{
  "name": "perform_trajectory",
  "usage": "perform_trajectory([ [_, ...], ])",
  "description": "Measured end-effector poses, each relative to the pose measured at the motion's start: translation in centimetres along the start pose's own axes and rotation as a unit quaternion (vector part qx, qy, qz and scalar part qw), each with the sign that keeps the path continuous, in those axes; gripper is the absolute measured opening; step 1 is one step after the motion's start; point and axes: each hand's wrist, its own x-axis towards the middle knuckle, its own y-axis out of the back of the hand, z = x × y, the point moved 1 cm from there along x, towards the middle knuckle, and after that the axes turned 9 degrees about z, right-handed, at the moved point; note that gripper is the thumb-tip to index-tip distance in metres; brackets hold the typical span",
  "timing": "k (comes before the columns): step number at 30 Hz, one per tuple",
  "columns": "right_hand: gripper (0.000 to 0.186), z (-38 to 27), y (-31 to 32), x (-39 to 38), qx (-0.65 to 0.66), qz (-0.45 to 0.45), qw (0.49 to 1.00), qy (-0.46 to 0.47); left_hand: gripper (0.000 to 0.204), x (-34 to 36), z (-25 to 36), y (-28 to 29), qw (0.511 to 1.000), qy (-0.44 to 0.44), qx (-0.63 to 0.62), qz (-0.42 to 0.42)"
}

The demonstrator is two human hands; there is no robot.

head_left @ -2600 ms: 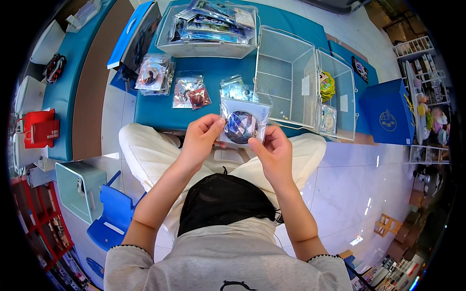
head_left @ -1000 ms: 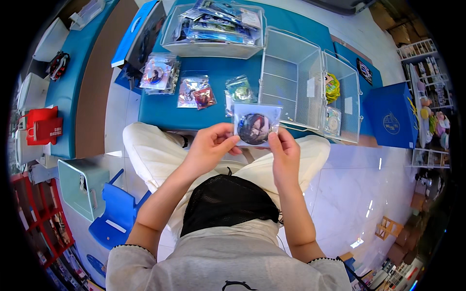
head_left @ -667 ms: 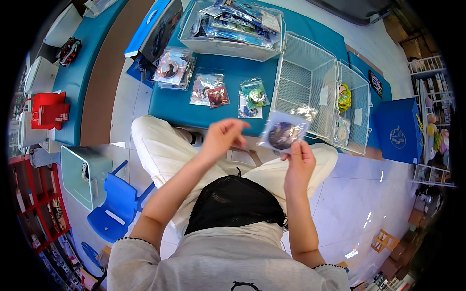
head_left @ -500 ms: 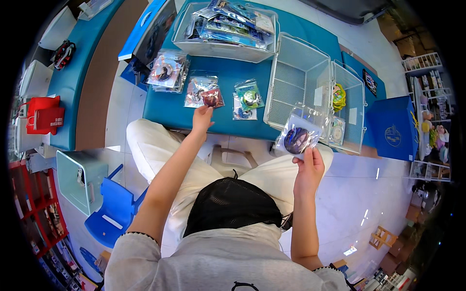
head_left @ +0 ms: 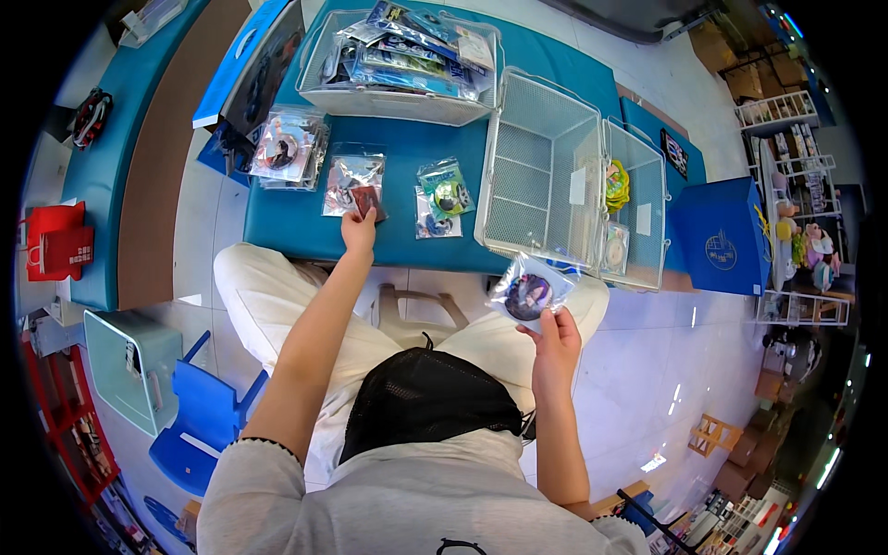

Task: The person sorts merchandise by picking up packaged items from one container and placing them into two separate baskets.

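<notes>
Head view: bagged badge (head_left: 529, 294) in right grip (head_left: 553, 335)

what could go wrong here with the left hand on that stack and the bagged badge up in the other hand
1. The right hand pinches the bagged round badge by its lower edge only, out over the lap and off the table; the slick sleeve could slip and drop.
2. The left hand reaches the stack of clear packets near the blue table's front edge; a loose pull might slide packets off.
3. The neighbouring packets lie close, so fingers could drag them along.
</notes>
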Motion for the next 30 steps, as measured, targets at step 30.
perform_trajectory([
  [30,0.016,-4.8,2.3,1.2,0.119,0.031,0.987,0.106,0.027,-24.4,18.0,10.6,0.833,0.075,-0.247,-0.490],
])
